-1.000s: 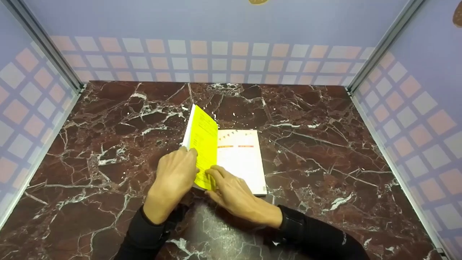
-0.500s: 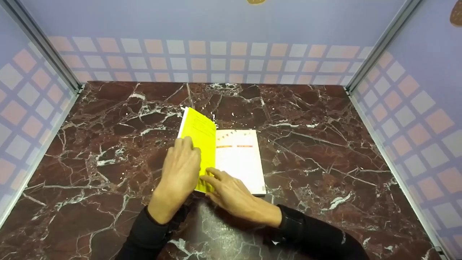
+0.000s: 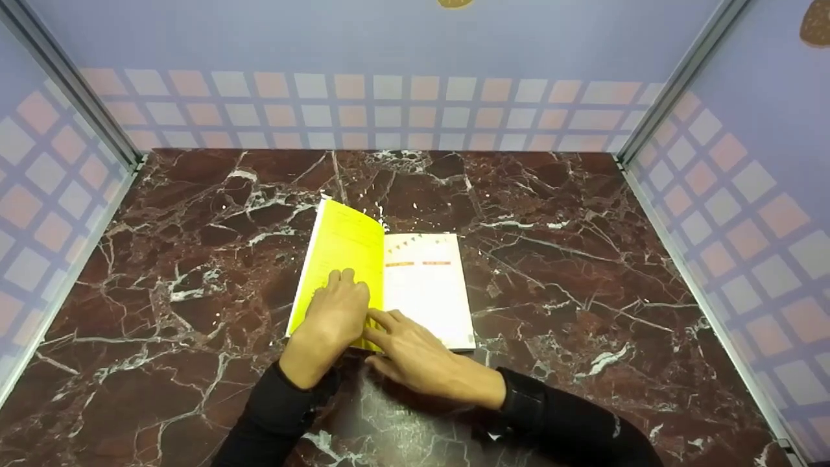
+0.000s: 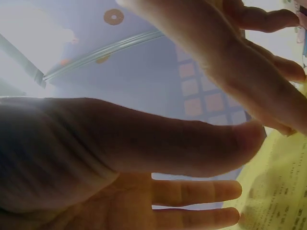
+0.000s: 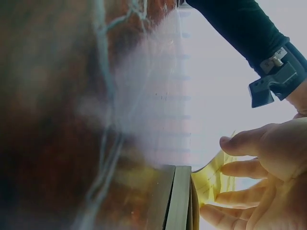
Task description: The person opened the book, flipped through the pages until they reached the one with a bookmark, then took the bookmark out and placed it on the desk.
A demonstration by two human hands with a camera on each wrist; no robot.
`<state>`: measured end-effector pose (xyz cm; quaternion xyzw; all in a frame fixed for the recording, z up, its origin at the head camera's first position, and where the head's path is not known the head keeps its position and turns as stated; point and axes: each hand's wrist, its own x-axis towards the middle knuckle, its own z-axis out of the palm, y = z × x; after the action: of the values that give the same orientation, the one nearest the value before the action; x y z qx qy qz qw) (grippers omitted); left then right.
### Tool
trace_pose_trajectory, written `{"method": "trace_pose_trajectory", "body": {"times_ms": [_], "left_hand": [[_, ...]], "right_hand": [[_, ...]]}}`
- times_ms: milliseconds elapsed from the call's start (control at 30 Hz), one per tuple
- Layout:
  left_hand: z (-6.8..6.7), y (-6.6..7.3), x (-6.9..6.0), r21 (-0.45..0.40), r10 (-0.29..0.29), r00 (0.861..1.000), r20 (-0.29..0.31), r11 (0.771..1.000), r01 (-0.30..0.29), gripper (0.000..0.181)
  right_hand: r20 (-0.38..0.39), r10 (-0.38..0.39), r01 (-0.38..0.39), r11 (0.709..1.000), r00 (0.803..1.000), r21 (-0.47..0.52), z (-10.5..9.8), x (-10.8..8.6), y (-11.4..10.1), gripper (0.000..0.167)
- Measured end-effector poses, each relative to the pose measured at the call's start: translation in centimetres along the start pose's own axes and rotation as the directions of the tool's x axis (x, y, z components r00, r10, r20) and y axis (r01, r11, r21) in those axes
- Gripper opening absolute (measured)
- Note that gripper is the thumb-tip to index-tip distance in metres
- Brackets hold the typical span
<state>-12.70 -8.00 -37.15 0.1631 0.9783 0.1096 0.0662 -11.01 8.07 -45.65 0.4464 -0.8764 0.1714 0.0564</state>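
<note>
An open book lies before me, its yellow page on the left and its white page on the right. The yellow side has printed lines and still tilts up a little at its outer edge. My left hand lies over the lower yellow page; in the left wrist view its thumb and fingers look straight. My right hand reaches to the lower end of the fold, its extended fingers against the yellow page in the right wrist view. The two hands nearly meet at the fold.
The book rests on a dark red marbled table with white veins. Purple panels with pink and white squares stand at the back, left and right, joined by metal corner posts.
The yellow side has swung down to the left and lies flatter. My left hand moved from its outer edge onto the page, while my right hand stayed near the fold.
</note>
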Motion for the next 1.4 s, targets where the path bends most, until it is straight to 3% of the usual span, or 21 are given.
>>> {"method": "trace_pose_trajectory", "body": {"times_ms": [233,500,700,867,1100,1400], "left_hand": [[0.6,-0.5,0.6,-0.038,-0.035,0.993,0.115,0.999,0.04,0.03],[1.2,-1.3,1.6,-0.055,-0.076,0.981,0.18,0.995,0.087,0.049],[1.7,-1.8,2.2,-0.06,-0.056,0.973,0.223,0.996,0.071,0.054],[2.1,-1.9,2.4,-0.086,-0.049,0.974,0.221,0.994,0.07,0.054],[2.6,-1.9,2.5,-0.101,-0.062,0.976,0.21,0.991,0.085,0.055],[2.7,-1.7,2.5,-0.11,-0.063,0.981,0.185,0.99,0.084,0.063]], "right_hand": [[0.031,0.001,-0.001,1.0,1.0,0.002,-0.1,-0.1,0.0,0.046],[0.06,-0.002,0.0,0.999,0.998,0.034,-0.4,-0.1,0.3,0.035],[0.079,0.018,-0.02,0.999,0.997,0.025,-0.5,-0.1,0.3,0.031],[0.072,0.027,-0.027,1.0,0.997,0.0,-0.4,-0.3,0.4,0.028],[-0.003,0.031,-0.031,0.998,1.0,-0.048,-0.1,-0.7,1.0,0.018],[-0.025,0.089,-0.091,0.99,0.996,-0.109,-0.1,-1.1,1.7,0.013]]}}
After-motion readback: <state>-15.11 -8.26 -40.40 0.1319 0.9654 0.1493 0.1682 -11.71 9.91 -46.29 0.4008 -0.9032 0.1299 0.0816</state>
